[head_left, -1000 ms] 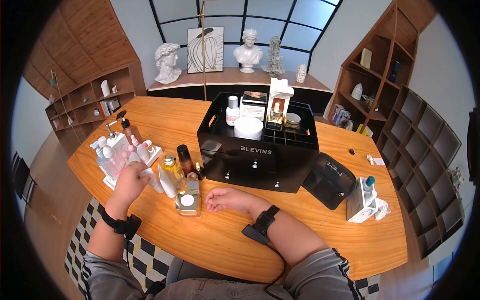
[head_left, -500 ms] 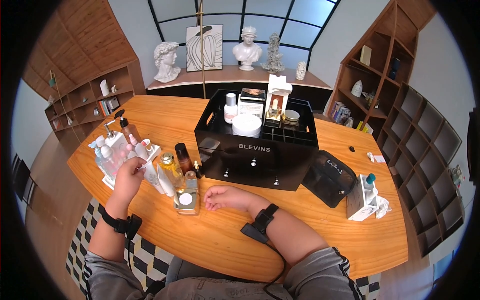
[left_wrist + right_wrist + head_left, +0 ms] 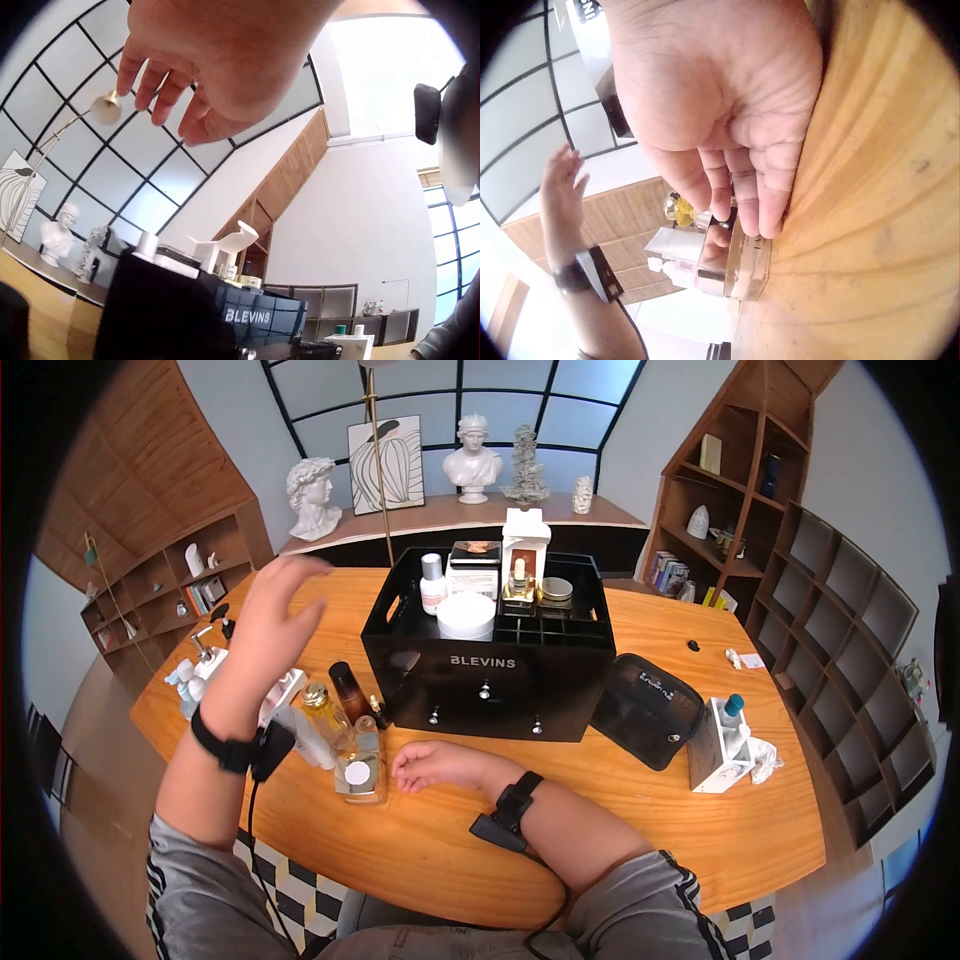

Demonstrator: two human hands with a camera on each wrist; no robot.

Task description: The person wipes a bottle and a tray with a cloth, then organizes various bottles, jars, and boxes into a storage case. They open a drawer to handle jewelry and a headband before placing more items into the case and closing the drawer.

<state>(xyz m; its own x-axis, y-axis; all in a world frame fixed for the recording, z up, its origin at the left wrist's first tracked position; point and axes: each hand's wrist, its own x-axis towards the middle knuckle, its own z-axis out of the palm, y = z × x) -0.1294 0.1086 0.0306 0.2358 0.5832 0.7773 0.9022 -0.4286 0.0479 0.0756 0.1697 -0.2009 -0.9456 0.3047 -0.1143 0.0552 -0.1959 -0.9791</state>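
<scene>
My left hand (image 3: pixel 275 625) is raised over the left side of the table, its fingers spread loosely and holding nothing. In the left wrist view the bare palm and fingers show against the window. Below it stand white tubes (image 3: pixel 316 744), partly hidden by the forearm. My right hand (image 3: pixel 440 765) rests on its side on the table with fingers loosely bent and nothing in them. Its fingertips lie close to a clear square bottle (image 3: pixel 739 262) with a shiny flat cap. Behind that bottle are a bottle with yellow flowers (image 3: pixel 328 720) and a brown bottle (image 3: pixel 348 692).
A black BLEVINS organizer (image 3: pixel 487 690) with jars and boxes on top stands at the table's middle. Right of it lie a black pouch (image 3: pixel 648 712) and a white holder (image 3: pixel 712 755) with bottles. Pump bottles (image 3: pixel 205 660) stand at the far left.
My left hand has let go of a white tube, which stands beside the other one, and has lifted up and away. The right hand has stayed in place. The head view has shifted slightly.
</scene>
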